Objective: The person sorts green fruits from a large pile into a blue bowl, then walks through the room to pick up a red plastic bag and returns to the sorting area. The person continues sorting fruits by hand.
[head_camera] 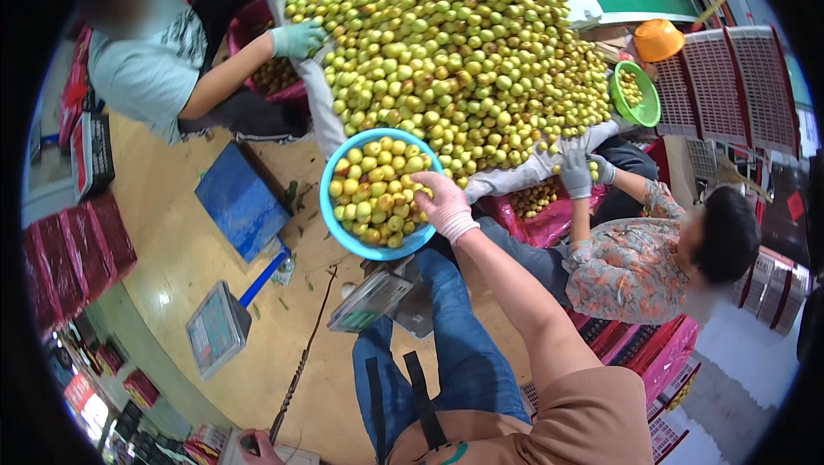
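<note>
My right hand (pixel 445 206), in a pale pink knit glove, reaches over the right rim of a round blue plastic basket (pixel 327 220). Its fingertips touch the green-yellow jujubes (pixel 373 188) filling that basket; whether they grip one is unclear. Under the basket, part of a bench scale shows, with its display (pixel 370 297) tilted in front of my knees. At the lower left edge, what looks like my left hand (pixel 262 452), bare and partly cut off, is closed around the lower end of a dark twisted stick (pixel 301 365).
A large jujube heap (pixel 450 53) lies on a cloth-edged table ahead. Gloved co-workers sit left (pixel 151 72) and right (pixel 634 265), beside pink-lined containers. A blue platform scale (pixel 241 201) stands on the floor, left. A green bowl (pixel 651 101) and orange basket (pixel 658 40) are at right.
</note>
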Demonstrator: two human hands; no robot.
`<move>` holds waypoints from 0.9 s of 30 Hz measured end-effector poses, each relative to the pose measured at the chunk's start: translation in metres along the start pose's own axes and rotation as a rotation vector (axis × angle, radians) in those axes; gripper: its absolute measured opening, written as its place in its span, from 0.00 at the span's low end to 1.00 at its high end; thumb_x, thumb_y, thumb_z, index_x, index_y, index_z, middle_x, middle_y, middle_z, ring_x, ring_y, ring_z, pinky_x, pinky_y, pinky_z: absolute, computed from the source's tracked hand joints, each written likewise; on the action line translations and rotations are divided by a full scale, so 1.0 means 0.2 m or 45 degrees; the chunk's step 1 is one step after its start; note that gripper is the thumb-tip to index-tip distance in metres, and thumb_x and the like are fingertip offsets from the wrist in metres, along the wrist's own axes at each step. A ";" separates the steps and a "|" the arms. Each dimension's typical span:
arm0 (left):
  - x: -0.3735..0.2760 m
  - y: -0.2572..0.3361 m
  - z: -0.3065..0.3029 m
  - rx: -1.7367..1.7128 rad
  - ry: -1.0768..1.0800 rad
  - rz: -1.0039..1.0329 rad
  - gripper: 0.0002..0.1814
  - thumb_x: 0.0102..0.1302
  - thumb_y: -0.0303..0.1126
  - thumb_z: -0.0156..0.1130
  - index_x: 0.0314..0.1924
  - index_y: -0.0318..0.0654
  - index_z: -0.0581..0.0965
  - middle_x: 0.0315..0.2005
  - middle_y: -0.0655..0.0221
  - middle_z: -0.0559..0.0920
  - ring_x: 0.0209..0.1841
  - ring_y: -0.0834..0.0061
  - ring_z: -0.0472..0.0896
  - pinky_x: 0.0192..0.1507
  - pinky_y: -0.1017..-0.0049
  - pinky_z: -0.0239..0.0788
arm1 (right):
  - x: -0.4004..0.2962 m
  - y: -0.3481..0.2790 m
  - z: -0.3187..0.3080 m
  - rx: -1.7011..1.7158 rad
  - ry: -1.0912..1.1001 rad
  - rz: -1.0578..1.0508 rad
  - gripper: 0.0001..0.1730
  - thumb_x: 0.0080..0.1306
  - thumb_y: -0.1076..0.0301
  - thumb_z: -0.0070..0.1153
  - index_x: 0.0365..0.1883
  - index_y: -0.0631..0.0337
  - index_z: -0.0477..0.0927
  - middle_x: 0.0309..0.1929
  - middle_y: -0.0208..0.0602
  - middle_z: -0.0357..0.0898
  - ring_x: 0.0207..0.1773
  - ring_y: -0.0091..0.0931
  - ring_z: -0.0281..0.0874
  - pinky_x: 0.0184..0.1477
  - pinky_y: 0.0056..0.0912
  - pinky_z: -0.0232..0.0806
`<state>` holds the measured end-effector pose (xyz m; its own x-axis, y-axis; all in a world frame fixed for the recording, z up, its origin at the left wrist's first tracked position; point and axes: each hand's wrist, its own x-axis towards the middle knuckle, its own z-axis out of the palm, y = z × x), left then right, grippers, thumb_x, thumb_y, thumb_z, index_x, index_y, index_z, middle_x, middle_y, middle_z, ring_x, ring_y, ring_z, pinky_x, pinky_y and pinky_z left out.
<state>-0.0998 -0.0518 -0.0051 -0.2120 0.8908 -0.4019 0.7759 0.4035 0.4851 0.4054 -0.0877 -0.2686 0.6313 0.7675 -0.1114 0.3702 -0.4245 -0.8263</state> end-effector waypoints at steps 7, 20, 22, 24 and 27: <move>-0.08 0.32 0.12 -0.010 -0.033 -0.077 0.13 0.58 0.34 0.63 0.36 0.32 0.75 0.26 0.65 0.76 0.26 0.78 0.74 0.27 0.78 0.69 | 0.54 0.42 -0.45 0.255 0.424 0.533 0.16 0.61 0.69 0.54 0.48 0.60 0.77 0.42 0.40 0.81 0.43 0.27 0.79 0.48 0.27 0.69; -0.11 0.65 0.29 1.158 0.121 0.401 0.14 0.59 0.43 0.60 0.36 0.40 0.79 0.25 0.63 0.82 0.31 0.67 0.79 0.37 0.70 0.70 | 1.31 0.45 -0.67 -0.926 0.205 0.641 0.19 0.59 0.49 0.52 0.43 0.49 0.77 0.42 0.36 0.79 0.52 0.33 0.71 0.51 0.39 0.63; -0.12 0.64 0.32 0.566 0.036 0.129 0.13 0.59 0.42 0.60 0.32 0.39 0.79 0.22 0.64 0.81 0.29 0.68 0.78 0.33 0.69 0.69 | 1.36 0.34 -0.69 -0.815 0.143 0.805 0.23 0.57 0.46 0.55 0.44 0.50 0.76 0.44 0.37 0.79 0.51 0.34 0.72 0.51 0.38 0.64; -0.12 0.64 0.36 0.052 -0.006 -0.008 0.12 0.59 0.39 0.61 0.30 0.37 0.79 0.21 0.66 0.79 0.26 0.72 0.77 0.30 0.73 0.68 | 1.39 0.31 -0.70 -0.631 0.130 0.962 0.28 0.54 0.44 0.58 0.47 0.53 0.73 0.45 0.41 0.79 0.50 0.37 0.75 0.50 0.39 0.67; -0.16 0.90 0.40 0.586 -0.006 0.063 0.11 0.59 0.38 0.61 0.31 0.37 0.78 0.21 0.66 0.79 0.26 0.74 0.76 0.30 0.74 0.68 | 1.38 0.36 -0.71 -0.431 0.139 0.897 0.31 0.54 0.46 0.60 0.49 0.56 0.69 0.46 0.44 0.78 0.51 0.39 0.75 0.51 0.42 0.67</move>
<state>0.0953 -0.0247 0.0326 -0.1659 0.9053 -0.3910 0.9683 0.2246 0.1092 0.7031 0.0241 -0.2806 0.8512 0.2193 -0.4769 0.0345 -0.9299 -0.3661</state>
